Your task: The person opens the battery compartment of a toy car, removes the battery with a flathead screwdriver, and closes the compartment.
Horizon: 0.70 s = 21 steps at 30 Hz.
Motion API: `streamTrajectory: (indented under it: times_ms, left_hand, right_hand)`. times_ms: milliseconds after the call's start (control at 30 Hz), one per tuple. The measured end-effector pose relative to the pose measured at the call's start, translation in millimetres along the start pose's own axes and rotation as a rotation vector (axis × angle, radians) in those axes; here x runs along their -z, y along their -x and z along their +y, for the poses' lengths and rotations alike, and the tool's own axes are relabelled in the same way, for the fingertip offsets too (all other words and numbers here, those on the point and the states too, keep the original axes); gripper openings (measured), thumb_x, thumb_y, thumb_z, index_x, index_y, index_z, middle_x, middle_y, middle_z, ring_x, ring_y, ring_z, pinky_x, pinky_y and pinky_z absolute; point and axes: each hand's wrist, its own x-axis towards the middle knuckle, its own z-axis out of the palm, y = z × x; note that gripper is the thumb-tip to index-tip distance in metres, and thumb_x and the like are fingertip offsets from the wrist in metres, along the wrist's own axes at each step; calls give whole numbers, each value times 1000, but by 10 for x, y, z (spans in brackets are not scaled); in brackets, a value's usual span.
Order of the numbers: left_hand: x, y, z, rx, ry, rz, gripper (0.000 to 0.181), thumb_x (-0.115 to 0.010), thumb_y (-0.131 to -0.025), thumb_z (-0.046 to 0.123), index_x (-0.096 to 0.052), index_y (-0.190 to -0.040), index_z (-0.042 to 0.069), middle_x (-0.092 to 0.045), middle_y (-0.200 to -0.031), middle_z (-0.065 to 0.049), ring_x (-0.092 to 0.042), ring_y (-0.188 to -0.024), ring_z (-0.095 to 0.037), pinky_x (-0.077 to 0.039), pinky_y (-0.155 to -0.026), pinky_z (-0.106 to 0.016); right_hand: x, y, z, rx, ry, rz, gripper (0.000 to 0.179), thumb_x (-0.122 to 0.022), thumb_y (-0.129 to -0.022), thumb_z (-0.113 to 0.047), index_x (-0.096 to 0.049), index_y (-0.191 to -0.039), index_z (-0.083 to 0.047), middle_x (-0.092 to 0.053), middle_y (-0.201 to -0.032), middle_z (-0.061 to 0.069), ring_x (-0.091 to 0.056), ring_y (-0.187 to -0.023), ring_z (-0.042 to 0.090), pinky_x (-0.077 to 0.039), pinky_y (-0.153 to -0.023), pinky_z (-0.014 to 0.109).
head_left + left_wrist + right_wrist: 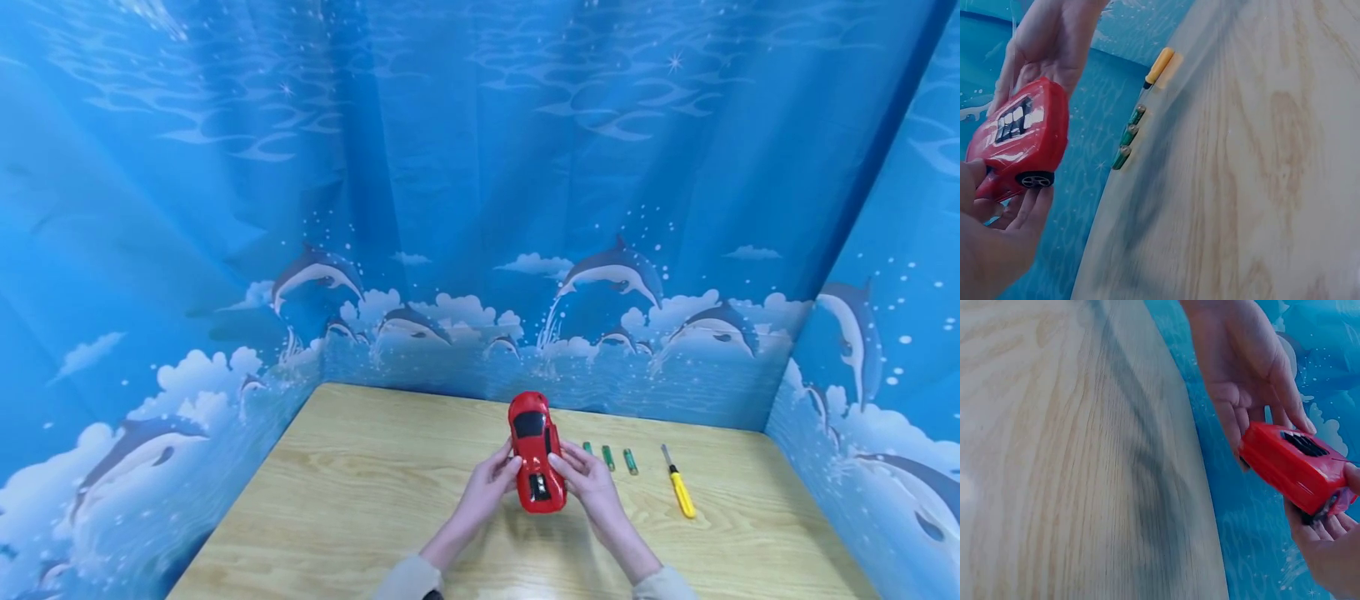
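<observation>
A red toy car (534,454) with dark windows is held above the table between both hands. My left hand (486,485) grips its left side, thumb on top and fingers beneath. On the opposite side my right hand (592,483) holds it the same way, thumb over the body. In the left wrist view the toy car (1029,134) shows a black wheel and a dark rear grille, with the left fingers under it. The right wrist view shows the car (1294,465) between both hands, its underside hidden.
Several small green batteries (608,457) lie right of the car on the wooden table (360,467). Farther right is a screwdriver (681,492) with a yellow handle. A blue dolphin-print curtain (480,208) hangs behind and along both sides.
</observation>
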Motion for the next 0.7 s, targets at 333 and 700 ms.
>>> streamTrajectory:
  times_ms: [333,700]
  left_hand:
    - [158,-4,19,115,-100,-10,57,-63,-102,25,-46,-149,-3,-70,-112,-17,-74,-92,-25,-62,-82,-36]
    - [233,40,-160,251,-124,57,58,-74,-94,18,-53,-141,-8,-69,-110,-15,-72,-81,-19,-63,-78,-37]
  right_hand:
    - [75,-55,137,-25,65,-27,57,-74,-92,-8,-50,-136,18,-63,-126,34,-73,-96,21,-62,-83,36]
    - [153,-96,436,-59,140,-188,62,-74,-92,-12,-47,-137,21,-67,-120,29,-74,-90,22,-62,-83,40]
